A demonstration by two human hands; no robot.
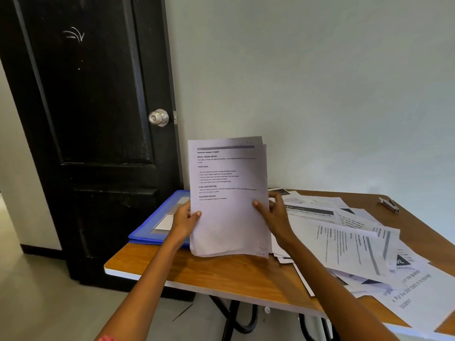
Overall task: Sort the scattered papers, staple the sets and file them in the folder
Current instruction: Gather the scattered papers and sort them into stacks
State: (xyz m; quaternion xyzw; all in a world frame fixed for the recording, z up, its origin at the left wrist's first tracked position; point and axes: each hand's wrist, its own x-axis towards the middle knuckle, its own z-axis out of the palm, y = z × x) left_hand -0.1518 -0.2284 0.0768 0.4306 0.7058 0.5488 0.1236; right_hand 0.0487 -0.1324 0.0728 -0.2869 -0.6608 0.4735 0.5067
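I hold a set of printed sheets (pixel 229 193) upright, its bottom edge resting on the wooden table (pixel 221 274). My left hand (pixel 184 221) grips the set's left edge, thumb on the front. My right hand (pixel 275 212) grips the right edge, thumb in front and fingers behind. A blue folder (pixel 157 222) lies flat behind the set at the table's left end. Several printed papers (pixel 357 247) lie scattered over the right half of the table. A small metal stapler (pixel 389 204) lies near the far right edge.
A black door (pixel 86 119) with a silver knob (pixel 159 117) stands to the left of the table. A pale wall runs behind the table. The table's near edge has a white trim, with black legs below. Tiled floor lies at lower left.
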